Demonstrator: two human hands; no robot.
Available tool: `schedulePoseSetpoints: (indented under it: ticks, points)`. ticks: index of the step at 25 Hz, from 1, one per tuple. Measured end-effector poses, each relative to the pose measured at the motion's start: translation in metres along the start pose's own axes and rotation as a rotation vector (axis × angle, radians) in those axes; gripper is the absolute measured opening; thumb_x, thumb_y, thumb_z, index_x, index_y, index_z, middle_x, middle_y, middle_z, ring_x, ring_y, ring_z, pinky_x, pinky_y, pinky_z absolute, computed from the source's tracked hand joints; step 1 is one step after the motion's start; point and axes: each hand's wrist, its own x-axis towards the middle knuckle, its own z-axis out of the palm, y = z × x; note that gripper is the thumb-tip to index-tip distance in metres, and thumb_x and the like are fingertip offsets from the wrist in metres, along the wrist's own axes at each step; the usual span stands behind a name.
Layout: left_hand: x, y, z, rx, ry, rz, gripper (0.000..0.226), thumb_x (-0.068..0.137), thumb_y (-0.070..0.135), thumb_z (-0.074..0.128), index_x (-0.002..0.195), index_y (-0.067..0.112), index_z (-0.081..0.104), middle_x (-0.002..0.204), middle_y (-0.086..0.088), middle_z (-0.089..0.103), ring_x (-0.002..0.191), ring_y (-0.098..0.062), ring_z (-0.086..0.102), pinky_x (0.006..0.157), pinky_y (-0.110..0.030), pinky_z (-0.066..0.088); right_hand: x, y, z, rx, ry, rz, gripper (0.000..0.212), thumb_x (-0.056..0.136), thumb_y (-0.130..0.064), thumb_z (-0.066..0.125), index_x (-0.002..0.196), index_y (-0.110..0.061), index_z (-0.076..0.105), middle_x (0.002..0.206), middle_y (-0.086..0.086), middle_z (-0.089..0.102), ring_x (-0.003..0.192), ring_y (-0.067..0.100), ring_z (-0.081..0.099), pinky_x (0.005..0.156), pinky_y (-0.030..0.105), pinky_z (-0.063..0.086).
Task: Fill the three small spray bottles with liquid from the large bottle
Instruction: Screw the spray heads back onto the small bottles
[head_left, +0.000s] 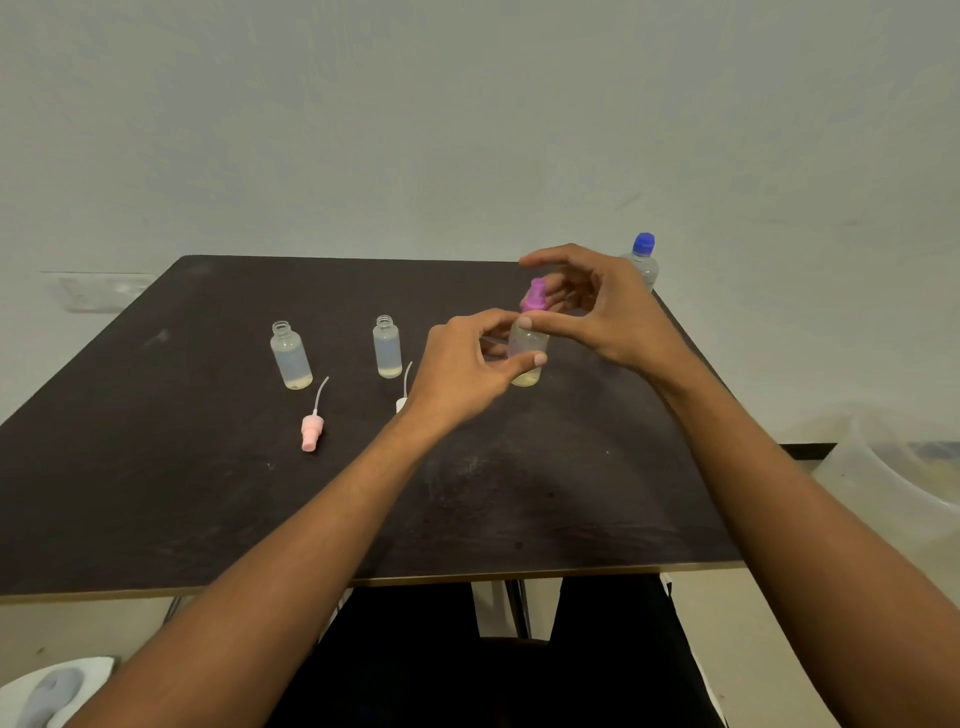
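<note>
Purple plastic spray cap (535, 296) sits atop a small translucent bottle with a little yellowish liquid at its base (527, 358), pinched between two bare hands above the far right part of a dark, scuffed wooden table (208, 493); the left hand (467, 364) curls its thumb and fingers around the bottle's body, thumb tip pressed to its near side; the right hand (597, 306) has its thumb tip at the bottle's shoulder just under the cap, the other fingers arched loosely over and behind the cap, not clamped, so whether they touch it cannot be told; both bare forearms reach in from the near edge. Left of the hands stand two more small clear bottles, uncapped and upright, one at centre (387, 349) and one farther left (291, 356), each with a thin pale layer at the bottom; a pale pink spray cap with its dip tube (313, 423) lies on the table near the left bottle; a white spray cap with tube (404, 389) lies by the centre bottle, partly hidden by the left wrist. At the far right corner, behind the right hand, stands the large clear bottle with a blue cap (643, 260), closed.
</note>
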Motion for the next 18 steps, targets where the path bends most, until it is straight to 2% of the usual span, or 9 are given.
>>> schedulePoseSetpoints:
  ticks: [3, 6, 9, 11, 14, 16, 18]
  points:
    - [-0.001, 0.001, 0.002, 0.026, 0.021, -0.006, 0.046, 0.083, 0.047, 0.085, 0.123, 0.028, 0.073, 0.1, 0.016, 0.072, 0.09, 0.008, 0.067, 0.076, -0.003, 0.048, -0.002, 0.003, 0.013, -0.106, 0.114, -0.013, 0.057, 0.081, -0.043, 0.089, 0.131, -0.024, 0.068, 0.098, -0.004, 0.071, 0.084, 0.01, 0.068, 0.084, 0.026, 0.062]
    - [-0.001, 0.001, 0.001, 0.015, 0.017, -0.004, 0.051, 0.081, 0.049, 0.086, 0.126, 0.029, 0.073, 0.104, 0.014, 0.075, 0.092, 0.004, 0.07, 0.084, -0.013, 0.056, -0.004, 0.0, 0.013, -0.076, 0.094, 0.023, 0.052, 0.088, -0.047, 0.082, 0.133, -0.026, 0.067, 0.107, -0.009, 0.071, 0.096, 0.007, 0.069, 0.09, 0.027, 0.061]
    - [0.001, -0.001, -0.001, -0.011, 0.0, 0.0, 0.05, 0.081, 0.047, 0.088, 0.125, 0.027, 0.074, 0.106, 0.012, 0.078, 0.095, 0.002, 0.073, 0.089, -0.022, 0.061, -0.002, -0.002, -0.004, 0.158, -0.073, 0.05, 0.042, 0.1, -0.022, 0.074, 0.14, -0.016, 0.064, 0.129, -0.004, 0.073, 0.122, 0.009, 0.069, 0.106, 0.032, 0.057]
    - [0.001, 0.0, -0.001, -0.018, -0.002, -0.006, 0.05, 0.08, 0.046, 0.088, 0.124, 0.028, 0.075, 0.105, 0.012, 0.078, 0.094, 0.001, 0.073, 0.09, -0.024, 0.062, -0.002, -0.003, -0.012, 0.221, -0.178, 0.016, 0.04, 0.102, -0.006, 0.068, 0.141, -0.006, 0.062, 0.132, 0.003, 0.073, 0.126, 0.015, 0.069, 0.106, 0.03, 0.056]
    - [0.0, 0.001, 0.001, -0.014, -0.002, -0.002, 0.05, 0.08, 0.047, 0.088, 0.125, 0.027, 0.075, 0.107, 0.011, 0.078, 0.094, 0.001, 0.073, 0.09, -0.025, 0.062, -0.001, -0.005, -0.015, 0.175, -0.17, -0.001, 0.033, 0.099, -0.007, 0.071, 0.132, -0.004, 0.069, 0.12, 0.005, 0.078, 0.116, 0.015, 0.074, 0.099, 0.025, 0.058]
    - [-0.001, 0.002, 0.002, -0.01, -0.001, 0.003, 0.052, 0.081, 0.046, 0.087, 0.127, 0.026, 0.073, 0.11, 0.009, 0.078, 0.096, 0.0, 0.073, 0.09, -0.024, 0.062, 0.0, -0.006, -0.012, 0.103, -0.078, -0.002, 0.029, 0.093, -0.016, 0.08, 0.121, -0.008, 0.076, 0.108, 0.003, 0.08, 0.103, 0.013, 0.077, 0.093, 0.026, 0.061]
    - [-0.002, 0.003, 0.003, -0.009, 0.002, 0.002, 0.058, 0.081, 0.046, 0.087, 0.132, 0.025, 0.07, 0.113, 0.01, 0.077, 0.096, 0.0, 0.072, 0.088, -0.017, 0.059, 0.0, -0.004, -0.003, 0.032, 0.033, -0.009, 0.027, 0.087, -0.026, 0.087, 0.107, -0.011, 0.078, 0.096, 0.001, 0.078, 0.088, 0.015, 0.075, 0.084, 0.027, 0.063]
